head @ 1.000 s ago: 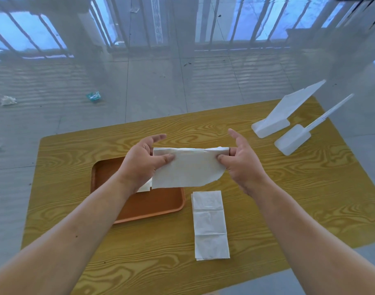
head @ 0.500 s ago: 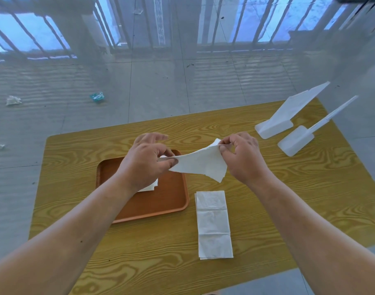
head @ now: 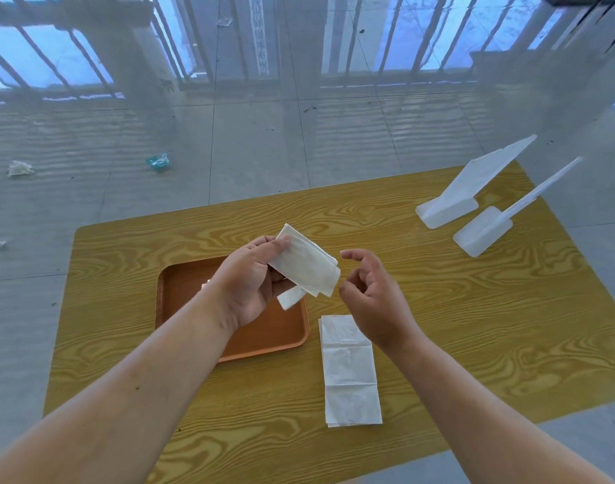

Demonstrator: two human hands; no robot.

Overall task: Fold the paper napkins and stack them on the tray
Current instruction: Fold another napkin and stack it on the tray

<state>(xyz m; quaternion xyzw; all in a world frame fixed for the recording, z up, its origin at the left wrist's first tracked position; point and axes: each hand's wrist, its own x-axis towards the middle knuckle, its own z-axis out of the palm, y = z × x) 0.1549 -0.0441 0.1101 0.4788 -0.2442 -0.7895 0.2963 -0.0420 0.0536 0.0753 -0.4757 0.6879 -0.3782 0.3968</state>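
Above the orange tray (head: 281,338), left hand (head: 250,284) pinches the folded paper napkin (head: 307,270) in a closed grip, likely to set it down. Right hand (head: 372,295) hangs empty, fingers loosely curled, just beside it. Unfolded napkins (head: 351,372) wait on the desk (head: 473,326) for folding.

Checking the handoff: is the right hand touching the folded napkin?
Apart. The head view shows table between the right hand and the folded napkin.
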